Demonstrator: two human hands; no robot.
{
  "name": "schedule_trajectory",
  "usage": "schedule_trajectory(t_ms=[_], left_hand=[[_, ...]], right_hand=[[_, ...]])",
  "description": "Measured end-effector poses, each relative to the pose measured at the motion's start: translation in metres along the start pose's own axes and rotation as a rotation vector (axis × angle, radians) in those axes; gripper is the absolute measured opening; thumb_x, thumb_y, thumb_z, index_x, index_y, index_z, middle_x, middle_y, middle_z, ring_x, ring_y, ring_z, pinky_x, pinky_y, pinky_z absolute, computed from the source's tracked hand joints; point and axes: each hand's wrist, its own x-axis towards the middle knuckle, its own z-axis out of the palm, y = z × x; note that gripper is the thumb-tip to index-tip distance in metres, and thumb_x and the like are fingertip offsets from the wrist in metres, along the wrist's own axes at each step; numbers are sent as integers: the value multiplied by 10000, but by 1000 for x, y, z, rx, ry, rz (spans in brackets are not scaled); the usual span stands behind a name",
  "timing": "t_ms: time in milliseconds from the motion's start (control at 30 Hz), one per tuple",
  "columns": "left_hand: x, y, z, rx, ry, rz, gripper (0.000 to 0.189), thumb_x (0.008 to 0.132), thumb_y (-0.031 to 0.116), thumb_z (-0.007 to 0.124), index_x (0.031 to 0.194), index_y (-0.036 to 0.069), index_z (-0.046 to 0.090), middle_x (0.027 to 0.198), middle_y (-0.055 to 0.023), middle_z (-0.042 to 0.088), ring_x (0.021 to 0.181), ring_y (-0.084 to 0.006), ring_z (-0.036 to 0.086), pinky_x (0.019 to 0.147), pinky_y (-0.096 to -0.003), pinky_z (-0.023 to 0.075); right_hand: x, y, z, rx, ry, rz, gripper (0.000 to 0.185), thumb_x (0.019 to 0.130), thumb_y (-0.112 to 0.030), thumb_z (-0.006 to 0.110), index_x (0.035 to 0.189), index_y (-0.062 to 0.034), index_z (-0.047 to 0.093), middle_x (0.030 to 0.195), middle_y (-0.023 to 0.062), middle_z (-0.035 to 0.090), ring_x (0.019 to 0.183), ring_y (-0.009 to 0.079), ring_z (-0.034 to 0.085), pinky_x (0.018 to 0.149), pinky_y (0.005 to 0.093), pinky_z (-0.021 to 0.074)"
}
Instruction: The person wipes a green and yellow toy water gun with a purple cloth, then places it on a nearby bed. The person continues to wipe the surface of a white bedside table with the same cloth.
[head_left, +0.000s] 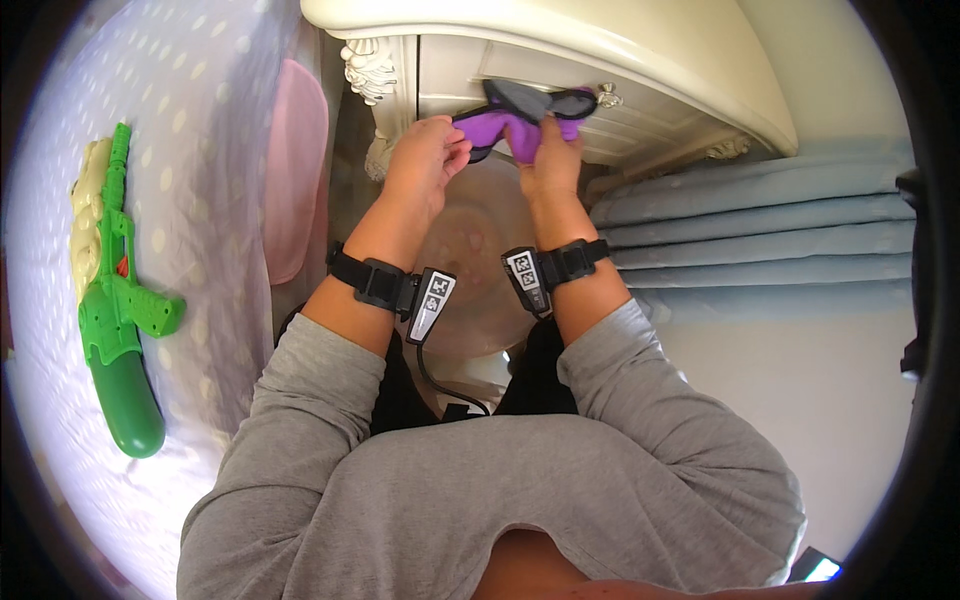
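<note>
A purple and grey cloth item with dark edging (519, 101) is spread between my hands, in front of the drawer of a cream dresser. My left hand (431, 154) pinches its left end between thumb and fingers, with the other fingers loosely curled. From below, my right hand (553, 154) grips the purple side near the middle, its thumb lying against the cloth. Folds hide part of the item's shape. Under my forearms stands a translucent round tub (469, 300); what it holds is blurred.
The cream dresser (555, 19) with a crystal-like knob (609, 95) rises ahead. On the left, a green toy water gun (120, 300) lies on a dotted bedspread (202, 247), near a pink cloth (296, 172). Pale blue curtains (757, 225) hang at right.
</note>
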Motion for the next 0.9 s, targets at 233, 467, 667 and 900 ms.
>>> schedule_trajectory(t_ms=[233, 467, 667, 900], left_hand=[[4, -2, -4, -37, -12, -2, 300, 899, 193, 617, 1119, 1, 550, 1041, -145, 614, 956, -249, 617, 819, -325, 524], [3, 1, -5, -30, -12, -21, 304, 898, 197, 625, 1119, 1, 555, 1047, -147, 611, 962, -247, 614, 824, -327, 524], [3, 2, -3, -51, -6, -11, 290, 904, 188, 617, 1116, -3, 563, 1027, -136, 618, 937, -241, 619, 808, -326, 530], [0, 5, 1, -31, 29, 18, 242, 913, 153, 574, 1108, 10, 578, 1011, -114, 624, 907, -216, 626, 790, -309, 532]], right_hand=[[15, 49, -16, -24, -83, 271, 274, 875, -18, 588, 1142, -29, 532, 989, 101, 618, 860, 263, 640, 630, 442, 568], [49, 54, -55, 200, 160, 551, 296, 948, -86, 510, 1214, 26, 445, 1172, 199, 556, 998, 371, 612, 785, 493, 576], [32, 40, -32, 238, -27, 589, 263, 951, -114, 536, 1172, 16, 477, 1146, 193, 564, 1003, 359, 595, 832, 472, 560], [-15, 1, 11, 54, -348, 363, 247, 969, -152, 530, 1162, 2, 526, 1123, 155, 604, 1018, 288, 613, 899, 402, 528]])
